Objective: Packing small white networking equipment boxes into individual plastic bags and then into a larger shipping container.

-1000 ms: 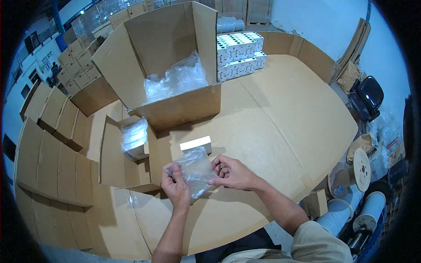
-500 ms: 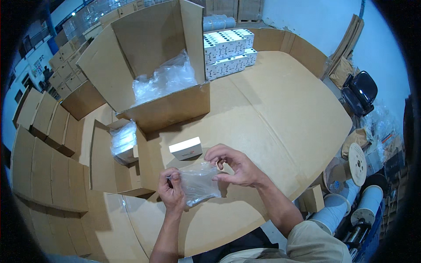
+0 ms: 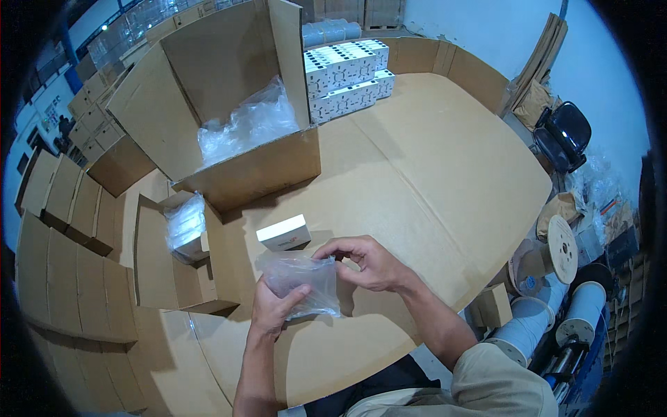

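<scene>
A clear plastic bag (image 3: 314, 283) is held up between my two hands, over the near part of the cardboard-covered table. My left hand (image 3: 275, 304) grips its left side, thumb across the front and the other fingers behind the film. At the upper right corner, my right hand (image 3: 368, 263) pinches the bag's edge between thumb and forefinger. Just beyond the bag, a small white box (image 3: 283, 233) lies on the table, touching neither hand.
Left of my hands stands an open carton (image 3: 224, 271) with plastic-wrapped packs (image 3: 186, 221) inside. Behind it, a bigger open carton (image 3: 264, 170) holds loose clear bags (image 3: 250, 118). White patterned boxes (image 3: 344, 73) are stacked at the back. Spools (image 3: 563, 250) and a black chair (image 3: 564, 135) stand right.
My left thumb has come across the front of the bag. The right hand has closed to a pinch at its upper corner. The whole view has shifted slightly.
</scene>
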Demonstrator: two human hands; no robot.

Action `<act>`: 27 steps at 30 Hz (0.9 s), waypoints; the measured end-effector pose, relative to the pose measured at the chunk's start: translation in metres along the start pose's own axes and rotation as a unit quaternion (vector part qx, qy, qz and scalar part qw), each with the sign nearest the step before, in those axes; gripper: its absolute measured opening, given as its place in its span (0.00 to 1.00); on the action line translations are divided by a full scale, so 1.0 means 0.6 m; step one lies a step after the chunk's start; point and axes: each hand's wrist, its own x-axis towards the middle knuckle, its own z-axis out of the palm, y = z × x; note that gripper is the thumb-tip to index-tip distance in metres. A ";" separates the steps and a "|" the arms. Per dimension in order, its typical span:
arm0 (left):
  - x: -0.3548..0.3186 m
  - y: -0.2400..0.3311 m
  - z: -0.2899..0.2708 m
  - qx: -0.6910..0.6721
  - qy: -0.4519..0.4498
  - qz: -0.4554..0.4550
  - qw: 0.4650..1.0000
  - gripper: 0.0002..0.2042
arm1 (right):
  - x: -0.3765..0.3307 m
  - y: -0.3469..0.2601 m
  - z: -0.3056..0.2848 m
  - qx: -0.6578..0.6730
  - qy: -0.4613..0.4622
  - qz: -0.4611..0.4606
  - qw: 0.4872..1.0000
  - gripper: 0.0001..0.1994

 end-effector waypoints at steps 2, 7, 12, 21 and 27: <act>0.000 0.006 -0.002 0.013 0.011 -0.045 0.999 0.25 | 0.002 -0.002 0.001 -0.013 0.021 0.012 1.000 0.15; 0.004 -0.001 -0.018 0.000 0.002 -0.086 0.996 0.24 | 0.003 -0.001 -0.012 -0.059 0.011 -0.045 0.997 0.08; 0.005 -0.002 -0.021 0.017 -0.005 -0.098 0.995 0.24 | 0.004 -0.017 -0.011 -0.084 0.008 -0.070 0.994 0.06; 0.007 0.017 -0.009 -0.012 -0.025 -0.082 0.996 0.29 | 0.001 0.008 -0.023 0.076 0.035 -0.076 0.994 0.04; 0.006 0.019 -0.009 -0.002 -0.024 -0.056 0.998 0.30 | -0.001 -0.013 -0.014 0.026 0.001 -0.013 1.000 0.03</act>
